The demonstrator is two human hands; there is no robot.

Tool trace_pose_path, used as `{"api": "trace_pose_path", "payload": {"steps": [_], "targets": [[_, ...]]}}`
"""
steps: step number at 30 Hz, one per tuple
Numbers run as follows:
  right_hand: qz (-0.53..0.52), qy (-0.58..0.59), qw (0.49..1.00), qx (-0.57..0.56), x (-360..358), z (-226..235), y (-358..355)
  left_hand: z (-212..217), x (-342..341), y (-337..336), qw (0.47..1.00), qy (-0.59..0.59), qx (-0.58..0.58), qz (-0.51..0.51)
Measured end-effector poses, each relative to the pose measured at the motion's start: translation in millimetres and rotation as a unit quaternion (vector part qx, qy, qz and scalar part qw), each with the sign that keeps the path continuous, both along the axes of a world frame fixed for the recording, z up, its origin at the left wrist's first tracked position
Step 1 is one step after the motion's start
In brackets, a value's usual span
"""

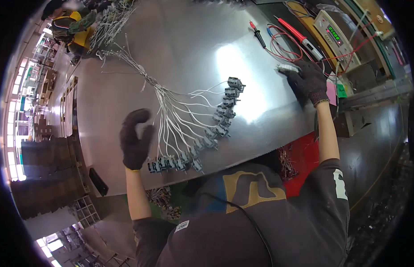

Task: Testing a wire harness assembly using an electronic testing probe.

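My left hand (135,138), in a dark glove, hovers open above the shiny metal table (180,44), just left of a curved row of small grey connector blocks (202,140). Thin white wires (167,107) fan from those blocks up to a bundle at the far left. My right hand (307,80), also gloved, reaches far right and rests its fingers on a small white part (287,67) lying on the table. Whether it grips that part is unclear.
A red test probe (300,38) and a black probe (258,35) lie with red leads beside a beige meter with a green display (333,33). Another person in yellow (73,26) works at more wire bundles far left. A red bin (300,160) sits below the table edge.
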State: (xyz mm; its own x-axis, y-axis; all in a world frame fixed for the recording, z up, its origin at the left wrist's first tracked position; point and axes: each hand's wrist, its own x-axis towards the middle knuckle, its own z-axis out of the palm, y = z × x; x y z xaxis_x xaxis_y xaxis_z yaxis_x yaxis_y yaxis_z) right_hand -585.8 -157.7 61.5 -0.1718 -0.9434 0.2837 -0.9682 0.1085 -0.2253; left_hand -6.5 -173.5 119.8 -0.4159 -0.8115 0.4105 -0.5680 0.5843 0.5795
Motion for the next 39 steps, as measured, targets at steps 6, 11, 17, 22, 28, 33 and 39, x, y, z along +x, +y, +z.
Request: {"api": "trace_pose_path", "payload": {"steps": [6,11,17,22,28,33,39], "targets": [[0.059,-0.131,0.990,-0.001,48.6,14.8,-20.9,4.8,-110.5,-75.3,0.967,-0.149,0.055,-0.200],[0.091,-0.169,0.980,0.055,128.7,61.2,-1.9,-17.3,-148.3,-115.3,0.927,-0.211,0.069,-0.303],[0.053,-0.055,0.986,0.151,173.2,75.5,-20.6,-32.9,-146.9,-127.5,0.900,-0.248,0.154,-0.323],[0.059,0.009,0.987,0.148,183.1,80.1,-22.7,-41.9,-143.5,-127.1,0.899,-0.225,0.174,-0.333],[0.074,0.044,0.984,0.159,183.0,83.0,-22.0,-41.2,-143.4,-129.9,0.880,-0.256,0.192,-0.352],[0.092,0.052,0.985,0.134,184.7,76.3,-21.8,-40.9,-146.3,-119.2,0.894,-0.267,0.147,-0.328],[0.120,0.108,0.971,0.177,179.1,83.4,-33.3,-47.6,-148.7,-112.0,0.902,-0.271,0.112,-0.316]]}}
